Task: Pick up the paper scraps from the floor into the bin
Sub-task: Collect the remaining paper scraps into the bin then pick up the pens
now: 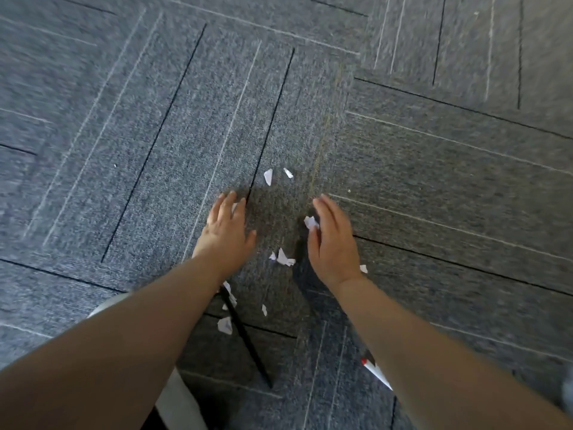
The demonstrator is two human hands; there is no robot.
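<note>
Several white paper scraps lie on the grey carpet. Two small scraps (pixel 268 176) lie beyond my fingertips, a crumpled cluster (pixel 283 258) sits between my wrists, and more scraps (pixel 225 325) lie nearer me under my left forearm. My left hand (pixel 225 231) is spread flat over the carpet with straight fingers; a bit of white shows under them. My right hand (pixel 333 240) stands edge-on, fingers straight, with a scrap (pixel 311 222) against its palm side. Another scrap (pixel 363 268) lies by my right wrist. No bin is in view.
A thin black rod (pixel 248 339) slants across the carpet below my left wrist. A white object with a red and black tip (pixel 373 367) lies under my right forearm. A pale curved surface (pixel 176 398) shows at the bottom left.
</note>
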